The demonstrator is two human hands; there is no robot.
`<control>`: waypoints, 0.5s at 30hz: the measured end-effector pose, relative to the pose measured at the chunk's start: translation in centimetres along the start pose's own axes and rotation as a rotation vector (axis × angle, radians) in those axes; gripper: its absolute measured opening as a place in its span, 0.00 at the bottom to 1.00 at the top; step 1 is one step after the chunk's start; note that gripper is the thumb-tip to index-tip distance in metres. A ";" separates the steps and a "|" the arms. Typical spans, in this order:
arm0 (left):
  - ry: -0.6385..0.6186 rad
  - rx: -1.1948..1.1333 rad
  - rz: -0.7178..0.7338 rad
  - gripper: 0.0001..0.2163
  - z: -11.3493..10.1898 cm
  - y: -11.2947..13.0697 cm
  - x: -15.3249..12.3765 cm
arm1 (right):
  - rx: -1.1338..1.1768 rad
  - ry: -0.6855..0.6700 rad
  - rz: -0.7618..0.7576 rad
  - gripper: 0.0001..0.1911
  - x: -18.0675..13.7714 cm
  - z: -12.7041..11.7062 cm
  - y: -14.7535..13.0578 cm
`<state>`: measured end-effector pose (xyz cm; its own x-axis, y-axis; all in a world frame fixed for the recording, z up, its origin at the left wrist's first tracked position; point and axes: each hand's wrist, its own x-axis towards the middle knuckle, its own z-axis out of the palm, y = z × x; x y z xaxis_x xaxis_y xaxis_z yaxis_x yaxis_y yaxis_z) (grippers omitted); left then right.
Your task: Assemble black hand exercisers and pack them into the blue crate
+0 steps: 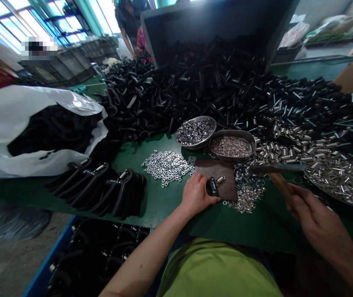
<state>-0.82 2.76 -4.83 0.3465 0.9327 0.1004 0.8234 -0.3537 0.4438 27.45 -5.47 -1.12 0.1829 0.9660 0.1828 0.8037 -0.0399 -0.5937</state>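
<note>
My left hand (pixel 196 192) is closed around a small black plastic part (pixel 213 187) with a metal spring (pixel 220 180) sticking out on its right. The part stands on a dark square metal block (pixel 227 171) on the green table. My right hand (pixel 311 212) grips the wooden handle of a hammer (pixel 277 168), its head raised to the right of the block. Loose washers (pixel 167 166) lie to the left of the block. A heap of tiny pins or rivets (pixel 247 198) lies to its right.
Behind the block stand two metal bowls of small parts, one round (pixel 196 131), one oval (pixel 232 145). Black parts (pixel 189 88) pile up at the back. Springs (pixel 284 150) lie right; finished-looking black clamps (pixel 114 192) lie left, beside a white sack (pixel 3 128). A person (pixel 130 24) is beyond.
</note>
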 end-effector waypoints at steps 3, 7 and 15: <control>0.006 0.000 0.000 0.28 0.1 0.1 0.0 | 0.049 0.015 -0.266 0.20 1.5 2.1 -5.3; 0.013 -0.006 -0.008 0.28 0.2 0.1 0.0 | -0.107 -0.198 -0.448 0.18 2.4 4.5 -6.8; 0.012 -0.010 -0.015 0.28 0.2 0.1 -0.1 | -0.092 -0.051 -0.479 0.20 1.8 4.5 -6.6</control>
<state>-0.70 2.60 -4.93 0.3289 0.9386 0.1044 0.8238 -0.3392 0.4542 19.91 -2.29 -0.39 -0.2453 0.8926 0.3783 0.8378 0.3915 -0.3805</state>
